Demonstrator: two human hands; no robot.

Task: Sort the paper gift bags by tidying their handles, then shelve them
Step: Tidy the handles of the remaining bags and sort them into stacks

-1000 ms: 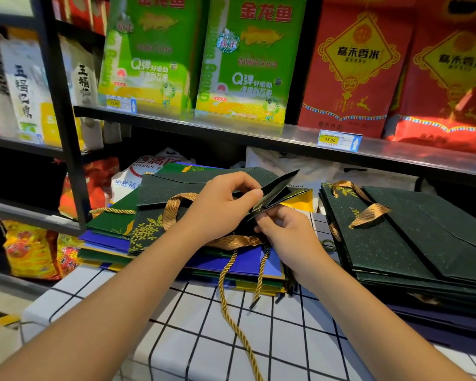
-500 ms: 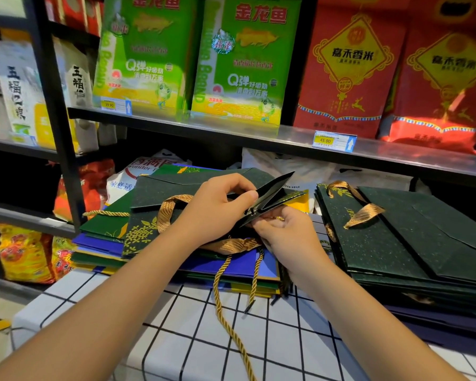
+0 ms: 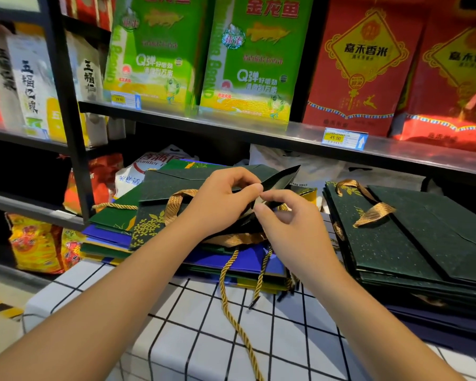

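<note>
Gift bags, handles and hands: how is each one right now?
Top dark green bag: flat on left pile, mouth edge lifted.
Left hand: pinching that edge.
Right hand: pinching it too.
Gold rope handle: dangling loose over checked cloth.
Right pile: flat, gold ribbon handle lying on top.

Dark green gift bag [image 3: 176, 185] lies flat atop left stack [image 3: 107, 235], mouth pulled open.

A long metal shelf [image 3: 286, 133] with a glossy front edge crosses the view. On it stand two tall green rice bags [image 3: 198, 56] side by side, and right of them two red rice bags with yellow diamond labels [image 3: 407, 70]. A yellow-and-white price tag [image 3: 342, 138] (reading 45.00) is clipped to the shelf's edge below the red bags. Below the shelf lies a white cloth with a black grid [image 3: 204, 339].
</note>
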